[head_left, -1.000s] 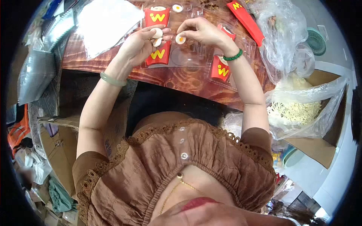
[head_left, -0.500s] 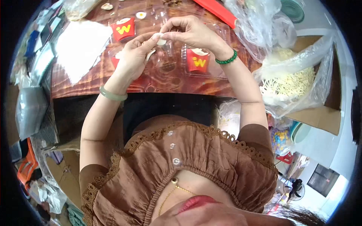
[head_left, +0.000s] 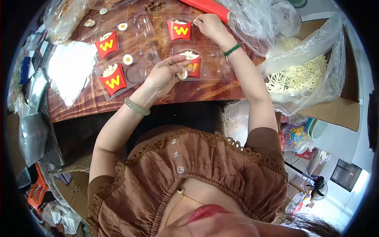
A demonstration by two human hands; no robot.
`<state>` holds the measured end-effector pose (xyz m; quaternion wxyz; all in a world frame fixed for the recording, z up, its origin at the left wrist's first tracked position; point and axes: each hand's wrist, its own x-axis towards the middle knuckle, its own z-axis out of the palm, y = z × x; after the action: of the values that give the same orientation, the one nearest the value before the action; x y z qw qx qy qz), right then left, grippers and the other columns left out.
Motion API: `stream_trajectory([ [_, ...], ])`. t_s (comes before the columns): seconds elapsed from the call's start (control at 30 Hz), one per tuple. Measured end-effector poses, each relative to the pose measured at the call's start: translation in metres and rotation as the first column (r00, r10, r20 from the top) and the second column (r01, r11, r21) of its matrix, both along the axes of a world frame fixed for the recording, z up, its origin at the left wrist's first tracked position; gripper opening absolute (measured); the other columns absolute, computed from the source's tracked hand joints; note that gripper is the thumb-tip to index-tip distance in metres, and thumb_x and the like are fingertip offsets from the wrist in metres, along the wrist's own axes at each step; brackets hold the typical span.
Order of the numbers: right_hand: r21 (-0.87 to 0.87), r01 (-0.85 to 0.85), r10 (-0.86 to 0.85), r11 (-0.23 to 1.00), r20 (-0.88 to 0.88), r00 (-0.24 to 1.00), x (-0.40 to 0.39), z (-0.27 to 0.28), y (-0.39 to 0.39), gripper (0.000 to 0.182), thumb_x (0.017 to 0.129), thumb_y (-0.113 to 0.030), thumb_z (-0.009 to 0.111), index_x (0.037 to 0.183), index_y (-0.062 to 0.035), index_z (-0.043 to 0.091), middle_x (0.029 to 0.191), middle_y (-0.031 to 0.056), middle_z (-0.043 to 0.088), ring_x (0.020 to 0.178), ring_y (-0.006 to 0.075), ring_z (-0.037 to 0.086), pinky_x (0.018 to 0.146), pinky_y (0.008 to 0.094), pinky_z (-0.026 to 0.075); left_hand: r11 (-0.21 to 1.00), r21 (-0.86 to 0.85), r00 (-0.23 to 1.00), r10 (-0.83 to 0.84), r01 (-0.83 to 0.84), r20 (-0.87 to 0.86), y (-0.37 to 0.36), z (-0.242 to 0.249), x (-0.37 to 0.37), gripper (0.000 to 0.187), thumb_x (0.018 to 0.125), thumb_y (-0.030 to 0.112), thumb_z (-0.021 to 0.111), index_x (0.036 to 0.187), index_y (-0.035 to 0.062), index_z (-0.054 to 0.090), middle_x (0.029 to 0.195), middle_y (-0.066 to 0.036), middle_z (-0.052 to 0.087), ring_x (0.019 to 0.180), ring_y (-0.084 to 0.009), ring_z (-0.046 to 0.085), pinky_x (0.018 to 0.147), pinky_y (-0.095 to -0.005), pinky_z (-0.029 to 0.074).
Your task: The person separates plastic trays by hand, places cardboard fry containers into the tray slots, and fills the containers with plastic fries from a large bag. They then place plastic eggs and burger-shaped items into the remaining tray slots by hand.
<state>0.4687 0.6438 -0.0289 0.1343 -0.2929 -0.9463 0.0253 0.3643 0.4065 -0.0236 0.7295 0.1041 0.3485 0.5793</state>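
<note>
My left hand (head_left: 164, 77) hovers over the lower right clear plastic tray, its fingers curled round a small toy egg half (head_left: 182, 74). Just behind those fingers is a red fries box (head_left: 194, 68) with a yellow logo, partly covered by the hand. My right hand (head_left: 212, 28) is farther back, thumb and fingers pinched at a small pale piece (head_left: 195, 22) whose kind I cannot make out. Close to its left stands another red fries box (head_left: 180, 31). Two more fries boxes, an upper (head_left: 106, 45) and a lower (head_left: 113, 79), lie in trays at the left, each beside an egg half (head_left: 127, 59).
A carton with a plastic bag of pale toy fries (head_left: 302, 77) stands at the right. Crumpled clear plastic (head_left: 256, 27) and a red strip (head_left: 207, 8) lie at the back right. White sheets (head_left: 71, 69) cover the table's left, near small brown pieces (head_left: 154, 5) at the back.
My hands were together over the middle and are now apart. The right one moved right and back, the left one lower and to the right. The view has shifted, showing more boxes.
</note>
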Motion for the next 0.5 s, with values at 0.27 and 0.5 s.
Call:
stream_trajectory([
  [0.27,-0.366,-0.001,-0.124,0.931,-0.319,0.940,0.011,0.012,-0.002,0.020,0.083,-0.022,0.068,0.088,-0.0019,0.068,0.081,0.0057,0.069,0.071,0.0099,0.063,0.064,0.0240,0.049,0.999,0.005,0.999,0.044,-0.044,-0.013,0.003,-0.004,-0.003,0.037,0.091,-0.003,0.041,0.128,-0.0092,0.037,0.128,-0.023,0.047,0.112,-0.0313,0.055,0.097,-0.0368,0.045],
  [0.5,-0.766,-0.210,0.106,0.607,-0.183,0.977,0.046,0.067,-0.109,0.022,0.081,-0.018,0.073,0.092,-0.0003,0.068,0.084,0.0048,0.067,0.075,0.0097,0.061,0.072,0.0239,0.049,0.955,0.190,0.973,0.221,-0.228,0.062,0.014,0.013,0.012,0.049,0.095,0.005,0.042,0.137,-0.0087,0.022,0.135,-0.023,0.039,0.122,-0.0260,0.046,0.101,-0.0346,0.041],
])
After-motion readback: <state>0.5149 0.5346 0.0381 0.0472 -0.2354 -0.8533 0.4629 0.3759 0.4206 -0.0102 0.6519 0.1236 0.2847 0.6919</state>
